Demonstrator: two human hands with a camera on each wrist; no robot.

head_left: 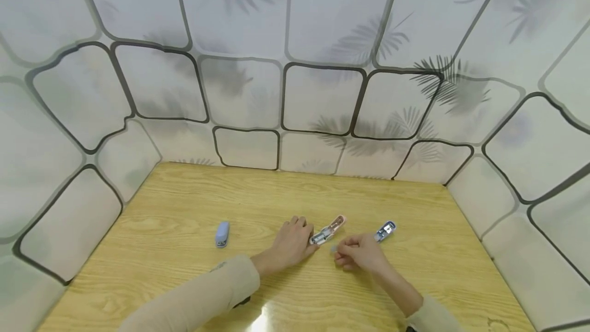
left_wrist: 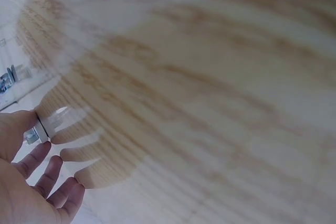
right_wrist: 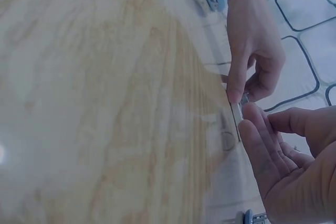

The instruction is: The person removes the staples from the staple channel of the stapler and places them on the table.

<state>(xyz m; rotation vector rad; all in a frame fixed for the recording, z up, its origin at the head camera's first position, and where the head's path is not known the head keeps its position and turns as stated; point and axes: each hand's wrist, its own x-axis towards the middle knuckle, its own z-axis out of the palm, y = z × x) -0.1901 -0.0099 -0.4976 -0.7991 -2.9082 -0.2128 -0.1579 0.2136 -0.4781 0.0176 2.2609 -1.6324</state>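
A pink stapler (head_left: 329,230) lies swung open on the wooden table (head_left: 184,204), its metal magazine (right_wrist: 236,113) showing. My left hand (head_left: 290,244) pinches the near metal end of the pink stapler (left_wrist: 38,131) between thumb and forefinger (right_wrist: 236,80). The other left fingers (left_wrist: 50,174) hang loose. My right hand (head_left: 358,253) sits just right of that end. Its fingers (right_wrist: 262,148) are nearly straight, the tips against the metal part and the thumb held apart. A small grey bit (head_left: 333,249) lies by those fingertips in the head view.
An open blue stapler (head_left: 384,231) lies just right of my right hand. A shut blue-grey stapler (head_left: 222,233) lies to the left of my left hand. Patterned walls (head_left: 322,106) close the table in at the back and both sides.
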